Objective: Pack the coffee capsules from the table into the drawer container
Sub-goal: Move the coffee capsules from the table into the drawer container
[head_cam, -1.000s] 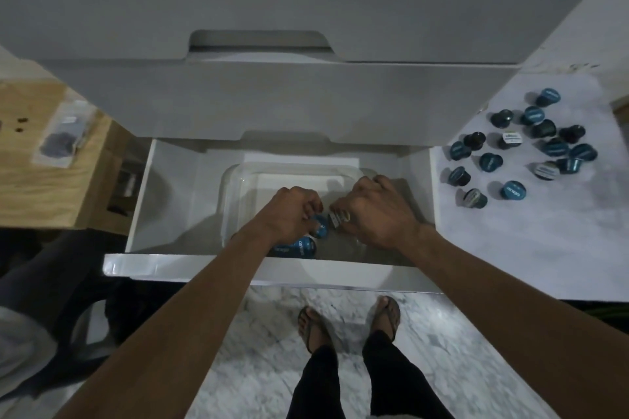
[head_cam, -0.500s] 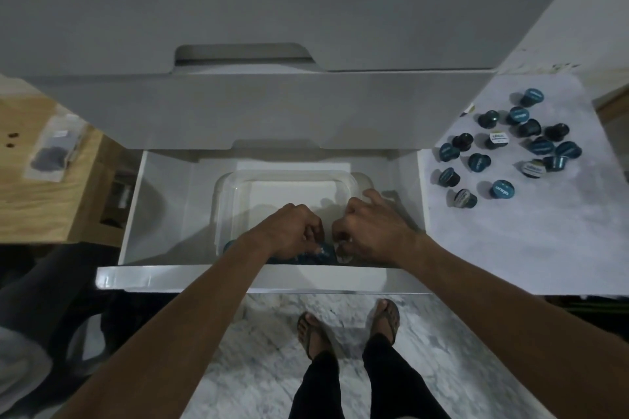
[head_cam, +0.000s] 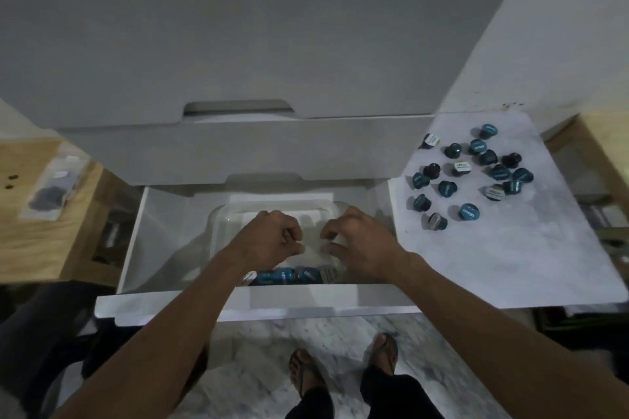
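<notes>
We see both hands over the clear container in the open drawer. The left hand has its fingers curled narrow into a loose fist, holding nothing we can make out; the right hand has its fingers bent and partly spread, also empty as far as we can tell. Several coffee capsules lie along the container's near edge. More loose capsules sit scattered on the bench at right.
</notes>
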